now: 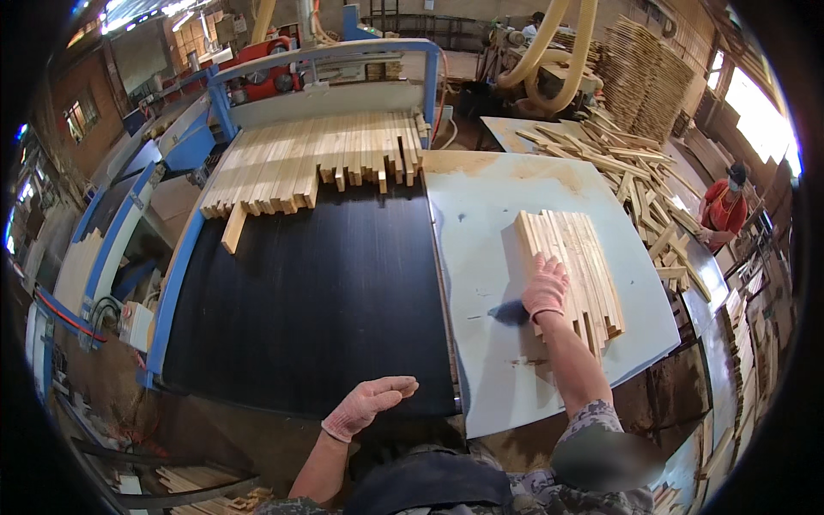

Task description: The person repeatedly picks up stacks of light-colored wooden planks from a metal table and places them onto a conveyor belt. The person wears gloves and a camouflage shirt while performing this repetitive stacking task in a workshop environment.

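Observation:
A block of wooden strips (573,270), laid side by side, rests on the pale blue board to my right. On its near left part lies my right hand (547,287) in a pinkish work glove, fingers stretched over the wood and not wrapped round it. My left hand (369,405), gloved alike, hovers over the near edge of the black conveyor belt (318,292) with fingers extended and nothing in it. Across the belt's far end runs a row of wooden strips (292,163) with uneven near ends. One strip (233,228) sticks out toward me at the left.
A blue machine frame (326,53) spans the belt's far end. The pale board (481,343) adjoins the belt on the right. Beyond it lies a heap of loose strips (631,180), with a tall wood stack (644,77) behind. A person in red (723,210) stands at far right.

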A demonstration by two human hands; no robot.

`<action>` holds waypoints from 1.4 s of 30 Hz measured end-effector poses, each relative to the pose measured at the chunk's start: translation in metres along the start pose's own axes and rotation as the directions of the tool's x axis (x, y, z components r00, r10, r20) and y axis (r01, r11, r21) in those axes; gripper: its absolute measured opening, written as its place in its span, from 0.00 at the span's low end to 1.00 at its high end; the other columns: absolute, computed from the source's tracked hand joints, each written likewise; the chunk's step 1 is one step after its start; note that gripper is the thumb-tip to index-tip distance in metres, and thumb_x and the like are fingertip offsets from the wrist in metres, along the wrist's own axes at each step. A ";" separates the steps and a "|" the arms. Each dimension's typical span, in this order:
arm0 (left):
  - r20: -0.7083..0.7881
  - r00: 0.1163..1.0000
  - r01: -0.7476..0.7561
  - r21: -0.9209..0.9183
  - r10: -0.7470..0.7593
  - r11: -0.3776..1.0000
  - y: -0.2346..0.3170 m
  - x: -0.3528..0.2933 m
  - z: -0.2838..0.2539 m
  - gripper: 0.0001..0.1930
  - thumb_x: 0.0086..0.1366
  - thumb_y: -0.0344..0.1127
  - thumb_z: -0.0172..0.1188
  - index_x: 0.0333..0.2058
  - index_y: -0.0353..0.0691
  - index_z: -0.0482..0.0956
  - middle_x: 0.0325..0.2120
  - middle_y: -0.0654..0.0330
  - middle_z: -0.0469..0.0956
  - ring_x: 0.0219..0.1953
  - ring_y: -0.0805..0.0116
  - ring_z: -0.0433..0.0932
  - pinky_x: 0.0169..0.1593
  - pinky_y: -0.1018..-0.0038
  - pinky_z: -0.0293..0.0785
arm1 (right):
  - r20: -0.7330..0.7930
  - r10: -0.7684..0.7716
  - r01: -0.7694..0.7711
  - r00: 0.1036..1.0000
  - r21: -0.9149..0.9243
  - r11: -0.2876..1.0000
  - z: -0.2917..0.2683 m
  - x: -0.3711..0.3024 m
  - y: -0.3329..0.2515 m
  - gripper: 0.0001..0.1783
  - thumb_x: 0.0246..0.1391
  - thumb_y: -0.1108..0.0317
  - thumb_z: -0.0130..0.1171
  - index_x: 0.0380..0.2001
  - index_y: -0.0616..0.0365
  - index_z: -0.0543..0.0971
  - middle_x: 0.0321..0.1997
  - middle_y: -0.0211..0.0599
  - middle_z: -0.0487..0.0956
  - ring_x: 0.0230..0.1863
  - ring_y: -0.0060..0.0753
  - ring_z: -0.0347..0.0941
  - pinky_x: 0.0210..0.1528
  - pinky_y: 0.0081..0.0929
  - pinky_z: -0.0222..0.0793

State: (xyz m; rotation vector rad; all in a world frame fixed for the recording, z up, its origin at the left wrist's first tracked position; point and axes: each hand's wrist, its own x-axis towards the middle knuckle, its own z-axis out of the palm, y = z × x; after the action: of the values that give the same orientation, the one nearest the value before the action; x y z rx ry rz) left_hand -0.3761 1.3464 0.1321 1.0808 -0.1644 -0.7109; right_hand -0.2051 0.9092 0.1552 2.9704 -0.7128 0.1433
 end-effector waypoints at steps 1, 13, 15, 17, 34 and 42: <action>0.013 1.000 0.016 -0.009 -0.016 1.000 0.002 0.011 0.012 0.25 0.75 0.36 0.63 0.66 0.28 0.75 0.62 0.50 0.80 0.65 0.60 0.77 0.73 0.66 0.68 | 0.012 0.001 -0.001 1.000 0.002 1.000 0.000 0.003 0.000 0.44 0.61 0.64 0.57 0.80 0.48 0.58 0.81 0.57 0.59 0.82 0.63 0.51 0.80 0.58 0.49; -0.186 0.971 -0.083 0.317 0.148 0.945 -0.021 0.142 0.116 0.26 0.72 0.33 0.64 0.66 0.29 0.75 0.64 0.51 0.78 0.66 0.63 0.76 0.70 0.68 0.69 | -0.123 0.139 -0.065 0.983 0.474 0.878 -0.022 0.054 0.183 0.45 0.65 0.44 0.61 0.77 0.55 0.62 0.77 0.58 0.67 0.77 0.58 0.63 0.77 0.45 0.61; -0.197 0.956 -0.117 0.419 0.216 0.900 -0.037 0.166 0.118 0.28 0.70 0.34 0.67 0.66 0.30 0.75 0.66 0.48 0.76 0.66 0.61 0.76 0.70 0.67 0.70 | 0.036 0.232 -0.219 0.972 0.496 0.840 -0.012 0.069 0.228 0.44 0.66 0.41 0.57 0.74 0.60 0.66 0.72 0.60 0.73 0.73 0.59 0.68 0.75 0.46 0.64; -0.174 0.924 -0.176 0.598 0.341 0.782 -0.055 0.196 0.118 0.28 0.69 0.35 0.68 0.65 0.29 0.76 0.64 0.46 0.77 0.64 0.57 0.77 0.69 0.65 0.71 | 0.273 0.268 -0.375 0.924 0.507 0.776 -0.004 0.091 0.252 0.43 0.66 0.39 0.53 0.71 0.64 0.71 0.67 0.61 0.78 0.70 0.60 0.72 0.73 0.47 0.65; -0.385 0.794 0.137 0.867 0.471 0.479 -0.036 0.281 0.116 0.42 0.70 0.55 0.62 0.74 0.34 0.61 0.68 0.39 0.69 0.70 0.37 0.65 0.78 0.53 0.51 | 0.363 -0.109 -0.132 0.925 0.578 0.805 -0.018 0.075 0.114 0.44 0.63 0.33 0.53 0.55 0.71 0.81 0.55 0.65 0.84 0.59 0.63 0.80 0.64 0.48 0.73; -0.379 0.803 0.152 0.876 0.460 0.457 -0.035 0.272 0.101 0.49 0.65 0.58 0.68 0.74 0.34 0.58 0.69 0.41 0.69 0.70 0.40 0.66 0.76 0.53 0.56 | 0.380 -0.134 -0.125 0.915 0.584 0.802 -0.014 0.077 0.097 0.41 0.61 0.36 0.56 0.53 0.69 0.82 0.52 0.61 0.85 0.54 0.60 0.83 0.60 0.46 0.76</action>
State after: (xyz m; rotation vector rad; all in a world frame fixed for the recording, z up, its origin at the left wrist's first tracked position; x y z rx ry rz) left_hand -0.2284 1.0971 0.0937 2.2441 -0.1036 0.0039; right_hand -0.1824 0.7899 0.1836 3.6753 -0.8255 -0.3320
